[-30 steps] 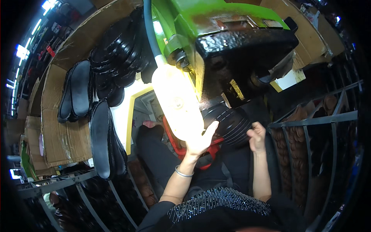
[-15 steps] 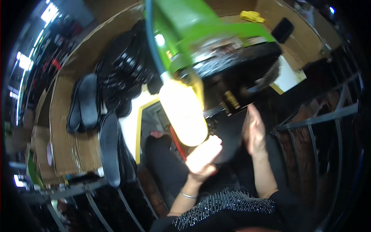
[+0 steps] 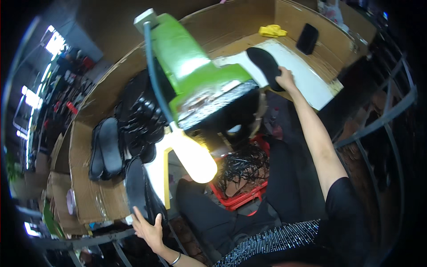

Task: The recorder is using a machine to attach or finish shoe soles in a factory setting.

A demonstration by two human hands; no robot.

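My right hand (image 3: 286,80) grips the near end of a black shoe sole (image 3: 263,62), which lies over the white tabletop (image 3: 307,80) to the right of a green machine (image 3: 187,53). At the lower left, my left hand (image 3: 149,231) has its fingers spread and holds nothing. Its fingertips are at the near end of a stack of black soles (image 3: 141,182); whether they touch it I cannot tell. A glowing lamp (image 3: 195,158) hangs at the machine's front on a blue-grey cable.
Cardboard walls (image 3: 91,196) surround the work surface. More soles (image 3: 109,147) and a glossy black pile (image 3: 140,107) stand at left. A red crate (image 3: 240,202) of black trimmings sits below the machine. A yellow cloth (image 3: 272,30) and a dark oblong object (image 3: 307,38) lie far right.
My right hand has moved from below the machine to the far right, with a sole in it. My left hand has gone from near the lamp to the soles at left. The view has shifted.
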